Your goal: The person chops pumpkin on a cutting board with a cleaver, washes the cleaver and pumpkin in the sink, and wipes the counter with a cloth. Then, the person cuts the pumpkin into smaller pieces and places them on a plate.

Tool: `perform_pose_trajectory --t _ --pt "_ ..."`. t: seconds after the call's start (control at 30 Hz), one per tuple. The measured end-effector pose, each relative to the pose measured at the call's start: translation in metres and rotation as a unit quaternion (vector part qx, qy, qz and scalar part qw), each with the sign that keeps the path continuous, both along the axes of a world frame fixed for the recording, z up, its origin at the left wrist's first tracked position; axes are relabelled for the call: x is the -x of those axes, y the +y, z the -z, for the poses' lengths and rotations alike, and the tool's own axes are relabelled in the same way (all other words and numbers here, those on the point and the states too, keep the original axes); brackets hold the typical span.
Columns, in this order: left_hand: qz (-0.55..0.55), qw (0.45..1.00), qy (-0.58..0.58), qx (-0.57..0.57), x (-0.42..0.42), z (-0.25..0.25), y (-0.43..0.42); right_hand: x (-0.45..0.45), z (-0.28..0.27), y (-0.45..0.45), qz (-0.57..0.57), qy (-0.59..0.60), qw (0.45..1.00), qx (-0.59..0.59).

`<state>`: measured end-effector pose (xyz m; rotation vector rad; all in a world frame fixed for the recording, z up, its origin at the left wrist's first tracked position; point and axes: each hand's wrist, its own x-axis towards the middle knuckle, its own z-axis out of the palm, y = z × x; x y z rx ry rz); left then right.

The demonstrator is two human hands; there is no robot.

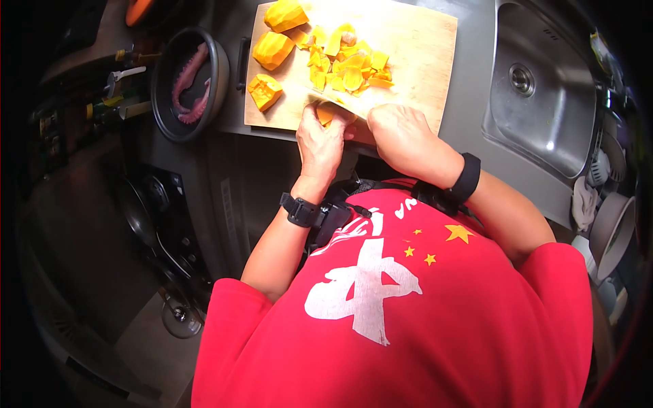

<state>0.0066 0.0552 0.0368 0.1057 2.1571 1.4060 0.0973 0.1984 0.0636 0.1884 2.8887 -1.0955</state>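
Two hands, likely knife, three loose chunks

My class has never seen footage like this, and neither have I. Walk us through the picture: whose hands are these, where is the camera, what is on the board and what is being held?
There is no robot here, only a person working bare-handed. The single picture comes from a camera worn on that person's head, looking forward and down. On the wooden board lie three larger orange chunks and a scatter of thin orange trimmings. The left hand holds an orange piece; the right hand grips what looks like a knife, its handle hidden.
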Motion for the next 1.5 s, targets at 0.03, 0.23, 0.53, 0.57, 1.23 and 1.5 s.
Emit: perform_pose_trajectory --t 0.03,0.23,0.53,0.57,1.23,1.5 --pt "0.006 1.000 -0.008 -0.007 0.000 0.000 -0.001 0.003 0.003 0.000 0.002 0.001 1.000 -0.002" --pt "-0.005 0.996 -0.056 -0.072 -0.004 0.005 -0.012 0.019 0.031 0.014 0.044 -0.047 0.996 0.057" --pt "-0.062 0.995 -0.055 -0.063 -0.011 -0.002 -0.003 -0.033 -0.002 -0.004 0.011 -0.013 1.000 -0.020" --pt "-0.053 0.994 -0.053 -0.074 -0.011 -0.001 -0.002 -0.033 -0.004 -0.008 0.013 -0.034 0.999 -0.034" --pt "-0.042 0.989 -0.104 -0.099 0.000 0.003 -0.026 -0.003 0.027 0.035 0.054 -0.097 0.989 0.103" --pt "0.135 0.965 0.159 0.159 0.001 0.000 -0.021 -0.039 -0.004 -0.013 -0.007 0.059 0.995 -0.080"
